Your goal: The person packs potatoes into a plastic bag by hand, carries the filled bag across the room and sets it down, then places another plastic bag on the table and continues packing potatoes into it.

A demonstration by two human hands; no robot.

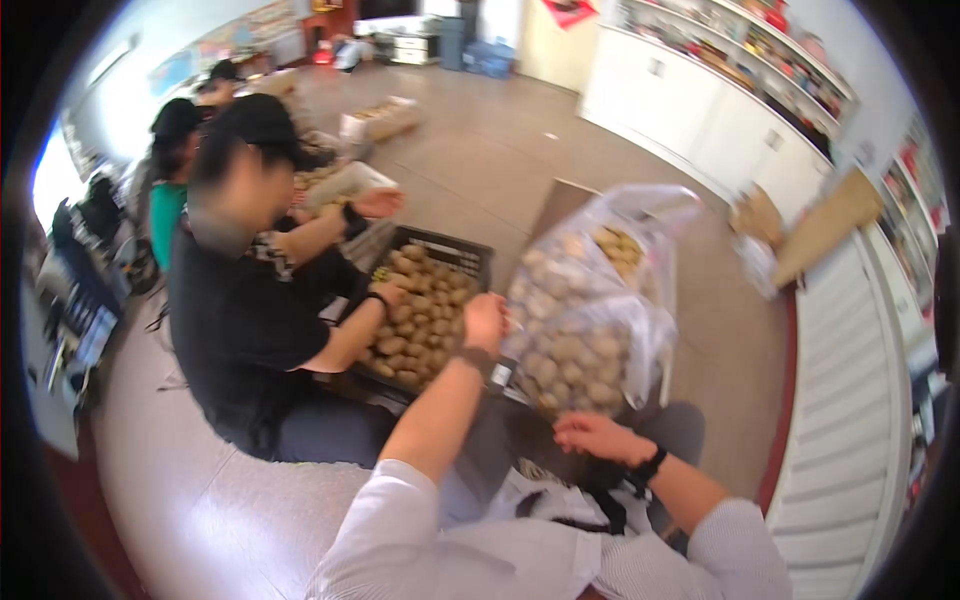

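Note:
My left hand, with a dark band on its wrist, is over the right edge of a black plastic crate and beside a clear plastic bag. Its fingers are closed; a small pale spot shows at them, too blurred to name. The crate is full of brown, rounded, potato-like produce. More of this produce, looking paler, fills the clear bag, whose top stands open. Just below the bag, my right hand hangs with loosely bent fingers and nothing visible in them. A dark watch-like band circles that wrist.
On the left, a person in black reaches a hand into the same crate. Other people sit beyond, near more filled boxes. White cabinets, a cardboard piece and a white ribbed panel stand right.

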